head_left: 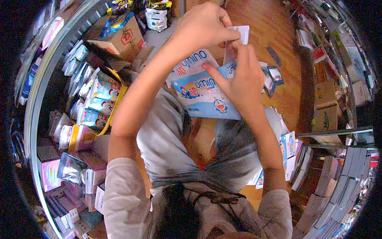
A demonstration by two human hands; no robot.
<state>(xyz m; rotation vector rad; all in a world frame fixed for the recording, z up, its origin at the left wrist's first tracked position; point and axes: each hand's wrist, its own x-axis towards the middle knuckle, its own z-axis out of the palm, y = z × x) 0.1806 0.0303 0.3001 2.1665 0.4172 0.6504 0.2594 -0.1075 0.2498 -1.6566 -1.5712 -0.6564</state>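
Note:
In front of my lap is a light-blue printed cardboard box (207, 97) with a cartoon figure on its face. It looks only partly folded, with a paler panel standing behind the front one. My left hand (207, 24) reaches across the top, fingers bent in a pinch at a small white end flap (243, 35). Lower down, my right hand (248, 75) grips the box's upper right side, thumb lying along the front panel and fingers curled at the edge. The fingertips of both hands are partly hidden.
On the left, shelving holds blue-and-white packets (99, 99) in a yellow-rimmed container. A brown carton (119, 38) stands above it. Stacks of grey boxes (338, 195) fill the lower right. More printed cardboard (288, 147) lies by my right leg; small dark packets (273, 76) lie on the wooden floor (254, 16).

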